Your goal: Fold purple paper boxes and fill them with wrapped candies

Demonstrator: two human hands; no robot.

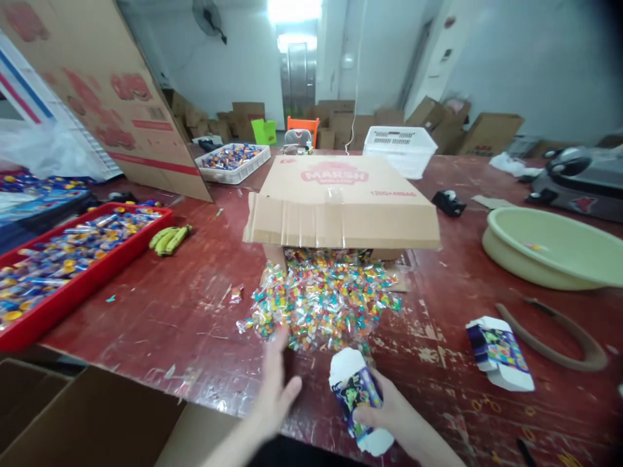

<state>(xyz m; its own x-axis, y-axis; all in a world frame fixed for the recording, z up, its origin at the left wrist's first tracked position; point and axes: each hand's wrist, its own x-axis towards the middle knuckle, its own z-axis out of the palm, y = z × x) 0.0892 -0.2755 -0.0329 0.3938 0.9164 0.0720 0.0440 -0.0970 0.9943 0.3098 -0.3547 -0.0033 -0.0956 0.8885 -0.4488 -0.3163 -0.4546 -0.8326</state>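
My right hand (pixel 389 408) grips a small printed paper box (pixel 357 395), white with a purple and green picture, its top flap open. My left hand (pixel 277 383) is open, fingers spread, just short of a heap of small clear candy packets (pixel 321 298) that spills across the red table from under a cardboard carton marked MARSH (pixel 341 201). A second small printed box (pixel 499 353) lies on its side to the right.
A red tray (pixel 92 275) of wrapped sweets stands at the left, with green bananas (pixel 170 239) beside it. A pale green basin (pixel 549 250) and a brown strap (pixel 559 331) are at the right. White baskets (pixel 399 149) and cartons stand behind. Open cartons sit below the table's near edge.
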